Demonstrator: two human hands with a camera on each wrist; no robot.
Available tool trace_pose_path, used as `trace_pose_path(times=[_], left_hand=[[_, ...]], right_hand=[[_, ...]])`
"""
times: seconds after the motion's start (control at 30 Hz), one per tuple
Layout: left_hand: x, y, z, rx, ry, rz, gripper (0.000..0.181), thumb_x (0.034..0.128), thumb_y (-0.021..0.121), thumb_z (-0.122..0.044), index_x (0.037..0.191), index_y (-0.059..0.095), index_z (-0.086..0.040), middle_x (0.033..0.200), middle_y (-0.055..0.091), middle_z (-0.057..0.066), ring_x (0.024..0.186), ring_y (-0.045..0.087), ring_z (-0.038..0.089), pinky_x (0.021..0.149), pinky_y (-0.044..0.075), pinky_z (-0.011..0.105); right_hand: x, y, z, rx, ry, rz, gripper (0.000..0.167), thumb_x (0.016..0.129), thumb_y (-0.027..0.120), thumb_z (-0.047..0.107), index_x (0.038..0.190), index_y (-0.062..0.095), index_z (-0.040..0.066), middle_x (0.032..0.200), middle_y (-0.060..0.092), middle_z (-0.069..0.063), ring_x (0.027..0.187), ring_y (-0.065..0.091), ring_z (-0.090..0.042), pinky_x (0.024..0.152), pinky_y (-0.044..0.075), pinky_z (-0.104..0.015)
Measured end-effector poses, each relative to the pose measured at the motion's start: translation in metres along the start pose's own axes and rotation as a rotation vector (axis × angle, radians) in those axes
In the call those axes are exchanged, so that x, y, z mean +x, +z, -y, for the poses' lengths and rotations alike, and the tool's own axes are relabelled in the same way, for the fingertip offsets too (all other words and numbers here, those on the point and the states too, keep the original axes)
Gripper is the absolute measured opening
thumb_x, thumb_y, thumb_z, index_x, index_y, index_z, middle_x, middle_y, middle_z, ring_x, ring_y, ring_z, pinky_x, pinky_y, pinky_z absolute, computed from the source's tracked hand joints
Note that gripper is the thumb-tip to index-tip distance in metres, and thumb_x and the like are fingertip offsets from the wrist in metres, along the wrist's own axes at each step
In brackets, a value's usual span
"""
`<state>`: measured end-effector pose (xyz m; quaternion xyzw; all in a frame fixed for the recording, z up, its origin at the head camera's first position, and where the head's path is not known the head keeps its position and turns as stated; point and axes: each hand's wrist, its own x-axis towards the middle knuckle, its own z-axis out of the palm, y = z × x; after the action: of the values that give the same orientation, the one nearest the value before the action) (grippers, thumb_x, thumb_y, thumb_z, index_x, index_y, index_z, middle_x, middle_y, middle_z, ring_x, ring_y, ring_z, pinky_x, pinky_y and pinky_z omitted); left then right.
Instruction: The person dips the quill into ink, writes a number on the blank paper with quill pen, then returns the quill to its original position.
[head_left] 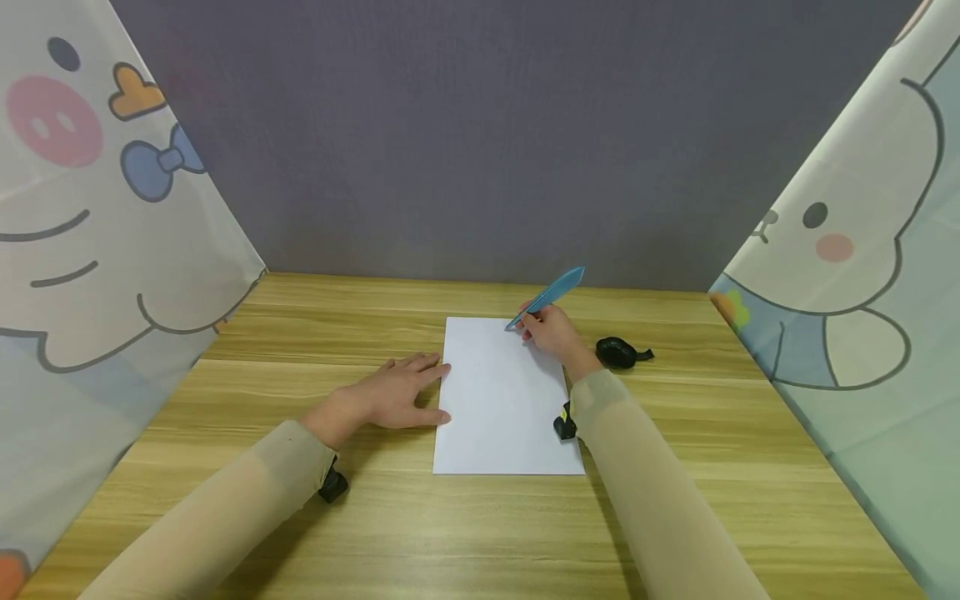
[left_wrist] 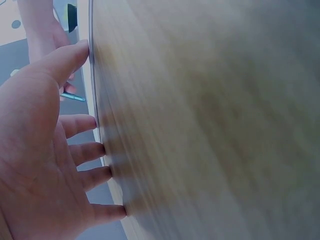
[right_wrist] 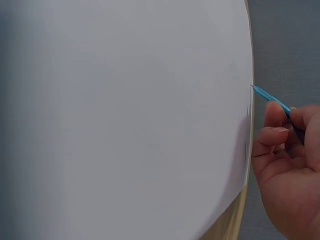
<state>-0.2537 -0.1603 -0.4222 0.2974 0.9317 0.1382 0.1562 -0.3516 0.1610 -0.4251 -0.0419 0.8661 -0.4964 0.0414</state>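
Note:
A white sheet of paper [head_left: 502, 400] lies on the wooden table. My right hand [head_left: 551, 329] pinches a blue feather-shaped pen [head_left: 558, 288] over the sheet's upper right part, its tip at the paper near the far edge. In the right wrist view the pen [right_wrist: 270, 97] shows between thumb and fingers [right_wrist: 274, 115], its tip at the paper's edge. My left hand [head_left: 397, 392] rests flat at the sheet's left edge, fingers spread, thumb and index fingertip on the paper. The left wrist view shows this hand [left_wrist: 45, 140] from the palm side with its fingers straight.
A black rounded object with a short tab [head_left: 617, 352], perhaps a tape dispenser, lies right of my right forearm. A grey panel [head_left: 487, 142] rises behind the table [head_left: 375, 533]. Cartoon-printed cloths hang left [head_left: 112, 267] and right [head_left: 885, 333].

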Motion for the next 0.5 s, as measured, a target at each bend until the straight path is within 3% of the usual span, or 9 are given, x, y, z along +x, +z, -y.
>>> trace_pose_path(times=[0.5], left_hand=[[-0.0005,-0.0011,-0.0006,-0.005,-0.004,-0.003,0.095,0.1032,0.063,-0.069,0.176,0.030,-0.016,0.184,0.021,0.015,0.170,0.018,0.045,0.130,0.016,0.080]], right_hand=[[-0.0057,0.0020,0.0021,-0.065,-0.071,0.011,0.033,0.117,0.051,0.018,0.139,0.068,0.000,0.116,0.078,-0.020,0.081,0.067,-0.018,0.070,0.049,-0.026]])
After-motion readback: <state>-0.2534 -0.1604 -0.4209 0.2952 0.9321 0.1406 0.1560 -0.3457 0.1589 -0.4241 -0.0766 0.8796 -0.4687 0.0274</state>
